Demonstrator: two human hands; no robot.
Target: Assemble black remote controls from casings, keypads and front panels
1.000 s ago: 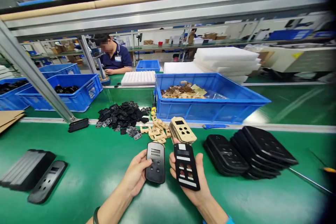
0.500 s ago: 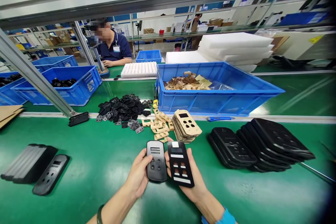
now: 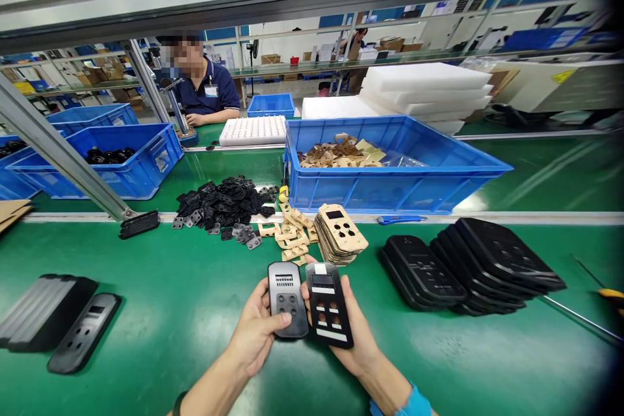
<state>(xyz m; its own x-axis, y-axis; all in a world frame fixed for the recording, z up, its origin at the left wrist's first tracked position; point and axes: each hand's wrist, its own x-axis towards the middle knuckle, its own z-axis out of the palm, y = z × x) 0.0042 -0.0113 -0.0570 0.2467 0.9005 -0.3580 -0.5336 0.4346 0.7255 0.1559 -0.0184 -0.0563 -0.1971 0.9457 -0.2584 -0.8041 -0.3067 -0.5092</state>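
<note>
In my left hand is a grey-black plastic housing with a slotted window and a rubber button pad in its four holes; my thumb presses near the lower buttons. My right hand grips a black panel with white adhesive strips and several round holes, its fingers behind it. The two parts are held side by side above the green bench. Just beyond them stand a stack of beige cut-out sheets and beige scraps. Farther back is a pile of black button pads.
Black panels are stacked at right, beside a screwdriver. More housings lie at left. A large blue bin holds beige scraps, with a blue cutter before it. A co-worker sits across the bench.
My left thumb has moved down over the housing, from its upper buttons to the lower ones. The view has shifted slightly right. Both parts remain in my hands.
</note>
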